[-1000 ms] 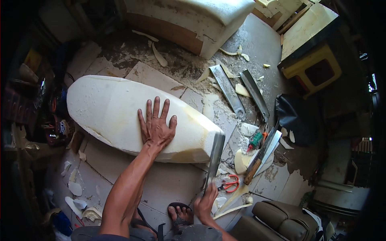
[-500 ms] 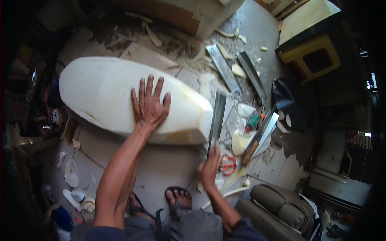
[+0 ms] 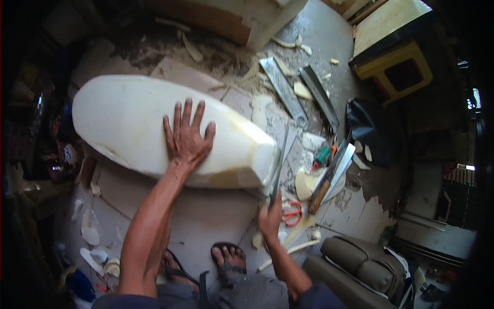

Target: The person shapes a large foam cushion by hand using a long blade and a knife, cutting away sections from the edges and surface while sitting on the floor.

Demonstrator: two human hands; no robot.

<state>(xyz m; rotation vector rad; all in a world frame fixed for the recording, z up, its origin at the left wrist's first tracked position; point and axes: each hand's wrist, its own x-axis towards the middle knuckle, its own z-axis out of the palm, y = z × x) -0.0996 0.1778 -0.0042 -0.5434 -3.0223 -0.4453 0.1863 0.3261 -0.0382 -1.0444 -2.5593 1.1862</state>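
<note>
A long, pale foam block (image 3: 123,113), rounded at the left and cut in flat facets at the right, lies across the floor before me. My left hand (image 3: 188,136) rests flat on its top with fingers spread. In my right hand (image 3: 270,219) is a long-bladed knife (image 3: 281,165), the fingers wrapped round its lower end. The grey blade points away from me, edge-on, close beside the block's right end; whether it touches the foam I cannot tell. The handle is hidden in my grip.
Right of the knife lie red-handled scissors (image 3: 292,213), a wooden-handled blade (image 3: 321,195) and a green-handled tool (image 3: 321,156). Two metal strips (image 3: 283,87) (image 3: 320,98) lie farther off among foam scraps (image 3: 303,183). A brown padded seat (image 3: 355,265) stands at the lower right.
The knife has turned from showing its broad face to nearly edge-on, its tip shifting slightly right. My right hand has moved a little with it. My left hand stays on the block.
</note>
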